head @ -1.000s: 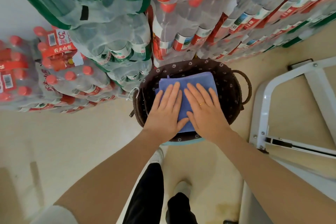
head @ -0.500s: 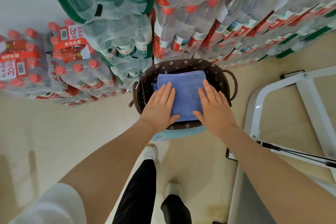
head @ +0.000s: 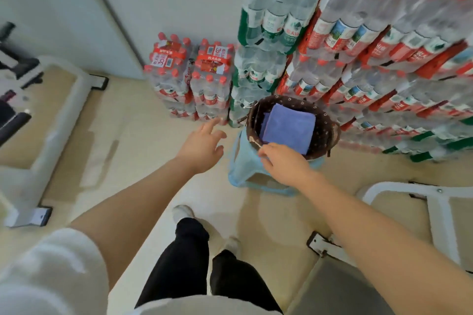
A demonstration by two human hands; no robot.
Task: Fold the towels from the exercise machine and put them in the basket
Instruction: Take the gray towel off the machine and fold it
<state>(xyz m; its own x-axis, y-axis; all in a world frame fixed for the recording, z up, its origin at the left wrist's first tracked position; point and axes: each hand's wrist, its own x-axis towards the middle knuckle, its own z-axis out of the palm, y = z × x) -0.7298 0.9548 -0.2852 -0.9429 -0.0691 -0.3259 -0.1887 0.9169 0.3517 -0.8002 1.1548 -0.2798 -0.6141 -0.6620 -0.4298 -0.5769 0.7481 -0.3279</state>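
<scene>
A tall stack of shrink-wrapped water bottle packs with red and green labels fills the right wall, down to the beige floor. White tubular metal frames of exercise equipment stand at the left and at the lower right. A pale blue plastic stool stands on the floor just in front of the bottle packs, and the dark brown woven basket with a small flower-print lining sits on top of it. A folded blue-violet towel lies flat inside the basket, with the edge of another blue cloth showing under its left side.

The left hand hovers over the floor just left of the stool, its fingers spread loosely and released, touching nothing. The right hand is at the basket's near rim, palm down, with its fingers curled at the rim; whether they grip the rim cannot be told. Black trouser legs and 2 light shoes show below.
</scene>
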